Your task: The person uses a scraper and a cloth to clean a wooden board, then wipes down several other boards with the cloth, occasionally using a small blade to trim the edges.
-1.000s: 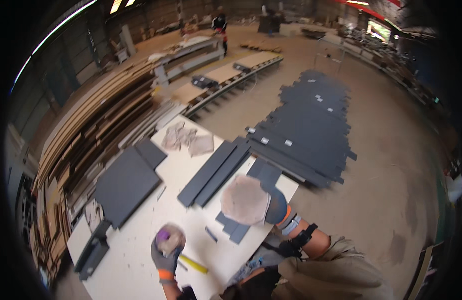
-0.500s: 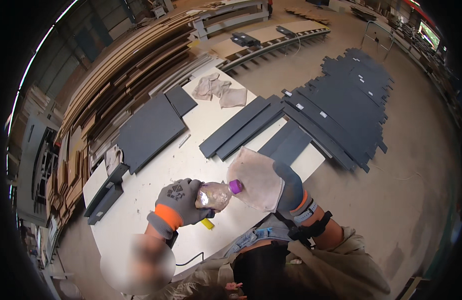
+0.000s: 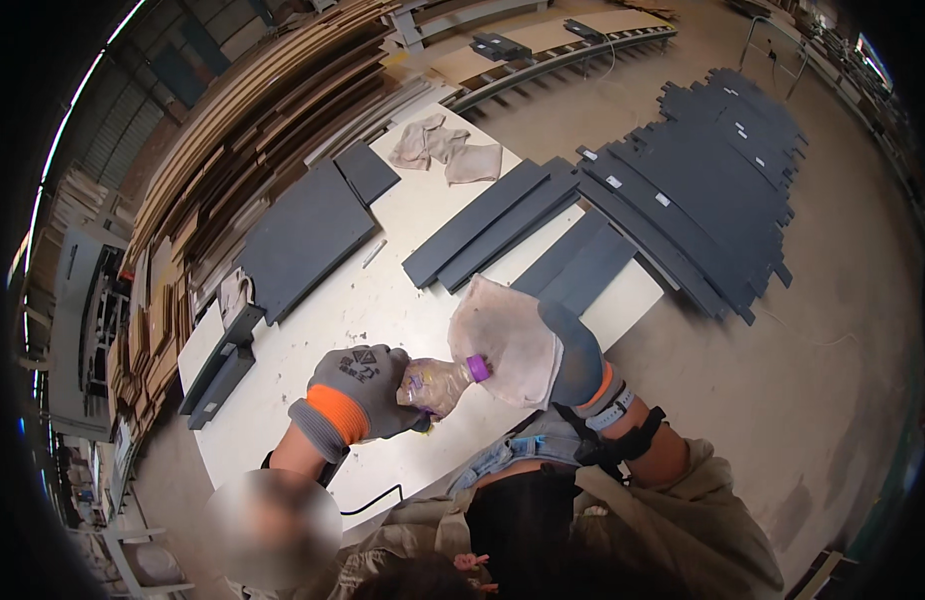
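My left hand (image 3: 360, 392), in a grey glove with an orange cuff, is closed around a clear plastic bottle (image 3: 434, 388). The bottle lies tilted to the right, and its purple cap (image 3: 478, 368) rests against a pale pinkish cloth (image 3: 504, 345). That cloth is gripped by my right hand (image 3: 574, 355), gloved in grey; its fingers are mostly hidden behind the cloth. Both hands are above a white tabletop (image 3: 322, 345). A thin black bent rod (image 3: 377, 500) shows near the table's front edge.
Dark grey panels (image 3: 307, 240) lie on the table's left, with dark boards (image 3: 492, 220) to the right. Crumpled cloths (image 3: 447, 150) rest at the far end. Stacked planks (image 3: 282, 110) stand behind. Many dark boards (image 3: 692, 190) are spread out at the right.
The view has shifted slightly. The bottle and cloth stay held close together, the cap still against the cloth. The yellow piece under my left hand is now almost hidden.
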Tool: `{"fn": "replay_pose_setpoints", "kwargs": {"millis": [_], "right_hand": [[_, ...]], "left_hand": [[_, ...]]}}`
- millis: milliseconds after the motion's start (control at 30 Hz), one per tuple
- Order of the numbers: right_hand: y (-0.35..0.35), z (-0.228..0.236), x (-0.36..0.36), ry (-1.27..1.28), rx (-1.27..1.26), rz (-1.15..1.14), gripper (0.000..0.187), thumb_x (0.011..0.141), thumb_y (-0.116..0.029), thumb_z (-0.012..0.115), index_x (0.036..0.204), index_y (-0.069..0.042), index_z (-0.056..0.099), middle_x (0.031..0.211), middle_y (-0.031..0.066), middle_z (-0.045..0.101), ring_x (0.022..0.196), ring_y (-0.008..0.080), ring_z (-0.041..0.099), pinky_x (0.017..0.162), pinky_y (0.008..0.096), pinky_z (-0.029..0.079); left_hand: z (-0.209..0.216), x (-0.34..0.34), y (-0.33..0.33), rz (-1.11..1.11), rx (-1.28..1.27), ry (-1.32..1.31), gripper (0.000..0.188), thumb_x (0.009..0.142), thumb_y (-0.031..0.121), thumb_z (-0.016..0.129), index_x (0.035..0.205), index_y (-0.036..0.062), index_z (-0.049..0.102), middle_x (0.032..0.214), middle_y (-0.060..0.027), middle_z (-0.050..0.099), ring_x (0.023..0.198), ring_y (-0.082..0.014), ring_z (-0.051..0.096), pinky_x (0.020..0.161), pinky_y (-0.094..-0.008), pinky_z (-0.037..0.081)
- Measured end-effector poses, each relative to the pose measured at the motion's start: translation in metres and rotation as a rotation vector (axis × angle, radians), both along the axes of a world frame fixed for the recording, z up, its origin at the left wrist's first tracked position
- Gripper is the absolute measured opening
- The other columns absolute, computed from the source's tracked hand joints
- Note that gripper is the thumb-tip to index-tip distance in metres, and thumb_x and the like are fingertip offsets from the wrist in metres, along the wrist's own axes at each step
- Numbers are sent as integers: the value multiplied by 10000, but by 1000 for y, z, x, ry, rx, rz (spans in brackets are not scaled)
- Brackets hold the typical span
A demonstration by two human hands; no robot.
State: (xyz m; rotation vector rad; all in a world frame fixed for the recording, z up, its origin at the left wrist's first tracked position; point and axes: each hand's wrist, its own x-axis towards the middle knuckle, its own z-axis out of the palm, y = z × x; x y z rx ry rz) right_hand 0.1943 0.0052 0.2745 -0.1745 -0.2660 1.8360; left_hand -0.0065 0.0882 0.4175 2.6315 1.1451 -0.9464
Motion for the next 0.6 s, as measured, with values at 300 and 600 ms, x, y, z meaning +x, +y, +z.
{"fn": "replay_pose_setpoints", "kwargs": {"millis": [300,600], "right_hand": [[19,-18,1,-532,281,-94,670,925,-429,476,1440,-45,282,1401,123,418,1262,243,441,1071,399,349],[17,15,0,5,32,61,682,937,-468,424,1432,-20,286,1404,135,424,1268,263,442,1048,406,377]], "left_hand": [[4,-7,17,67,123,-63,572,659,543,737,986,83,643,843,-101,654,802,-256,660,715,-350,521],[-24,-35,0,154,50,-389,629,650,528,734,1071,75,620,895,-112,657,857,-294,646,757,-380,517]]}}
